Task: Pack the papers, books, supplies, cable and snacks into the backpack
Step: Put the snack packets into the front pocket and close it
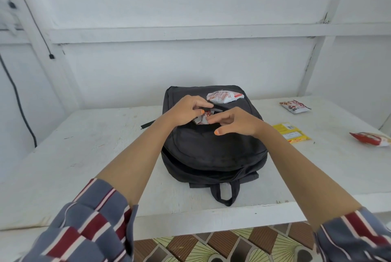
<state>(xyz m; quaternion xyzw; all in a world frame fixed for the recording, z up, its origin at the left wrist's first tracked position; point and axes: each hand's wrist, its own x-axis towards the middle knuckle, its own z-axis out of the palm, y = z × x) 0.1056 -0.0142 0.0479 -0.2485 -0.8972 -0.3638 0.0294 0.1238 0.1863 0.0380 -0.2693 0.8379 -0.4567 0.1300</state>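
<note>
- Black backpack (211, 151) lies flat on the white surface (84, 145), roughly centre. Its long axis runs from the near edge towards the wall. The carry loop (225, 195) points at the person and the bottom end faces the wall.
- The front-pocket opening runs crosswise over the upper panel, at right angles to that axis, and is parted.
- Left hand (186, 111): fingers curled, pinching the far lip of the pocket opening, thumb tucked down beside the packet.
- Right hand (237, 123): spread fairly wide and gripping nothing. Fingertips point left and touch the packet; the thumb is held apart, lower, over the black fabric.
- White-and-red snack packet (202, 118) sits in the pocket mouth between the two hands, partly inside. How far in it goes is hidden.
- Second white-and-red packet (225, 97) rests on top of the backpack at its far right corner, long axis crosswise.
- On the surface to the right, apart from the backpack: a red-printed packet (295, 106) farthest back, a yellow packet (293, 133) just beside the right wrist, and a red packet (370, 139) near the frame edge.
- A short black strap end (148, 124) pokes out on the backpack's left side.
- Both forearms are bare, with striped sleeves (88, 225) pushed up.
</note>
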